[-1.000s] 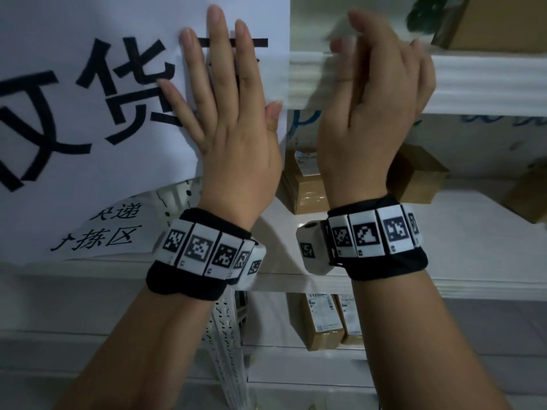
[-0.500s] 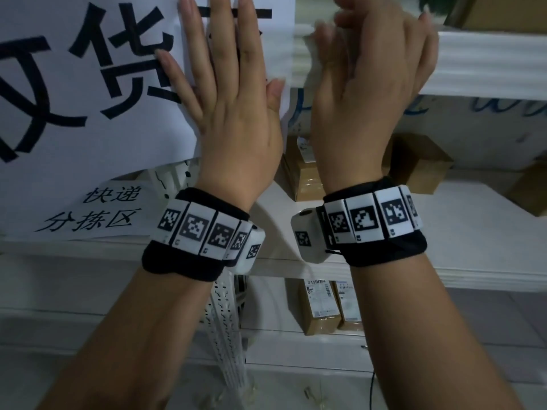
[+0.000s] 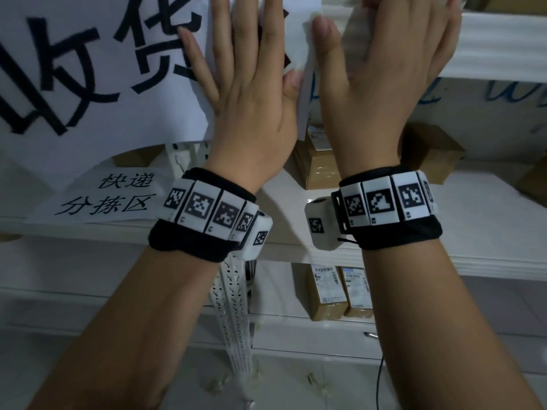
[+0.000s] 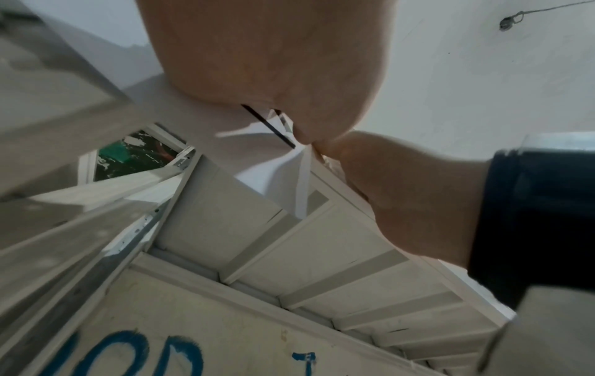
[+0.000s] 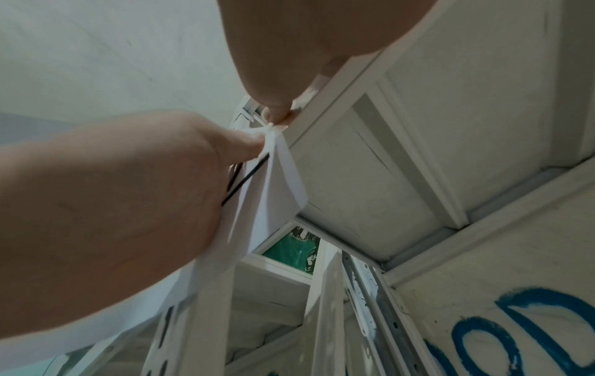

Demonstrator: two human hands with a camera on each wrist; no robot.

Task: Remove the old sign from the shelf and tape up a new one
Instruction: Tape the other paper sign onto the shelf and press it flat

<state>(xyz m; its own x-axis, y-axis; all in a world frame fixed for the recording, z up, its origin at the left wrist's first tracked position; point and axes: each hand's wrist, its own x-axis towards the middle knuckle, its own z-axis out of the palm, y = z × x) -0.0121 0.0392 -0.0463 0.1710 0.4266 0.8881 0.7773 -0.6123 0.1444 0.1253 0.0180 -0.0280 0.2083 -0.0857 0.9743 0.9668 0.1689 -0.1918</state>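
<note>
The new sign (image 3: pixel 88 69), a big white sheet with bold black characters, hangs over the front of the upper shelf beam (image 3: pixel 500 45). My left hand (image 3: pixel 245 69) lies flat on its right part, fingers straight. My right hand (image 3: pixel 384 54) is flat against the beam beside the sheet's right edge, its thumb on a strip of clear tape (image 3: pixel 307 39). In the right wrist view, the right hand (image 5: pixel 306 45) presses where the sign's corner (image 5: pixel 270 183) meets the beam, with the left hand (image 5: pixel 112 198) beside it. The small old sign (image 3: pixel 109 199) lies on the shelf below.
Cardboard boxes (image 3: pixel 319 164) (image 3: pixel 429 152) stand on the middle shelf, and labelled boxes (image 3: pixel 340 291) on the shelf under it. A perforated white upright (image 3: pixel 233 306) runs down between my forearms. Blue writing (image 3: pixel 503 93) marks the back panel. A black cable (image 3: pixel 381 374) hangs at the lower right.
Both hands sit higher in the view. My right hand has gone from edge-on and blurred to flat on the beam with its thumb on the tape. The left hand still presses the sign.
</note>
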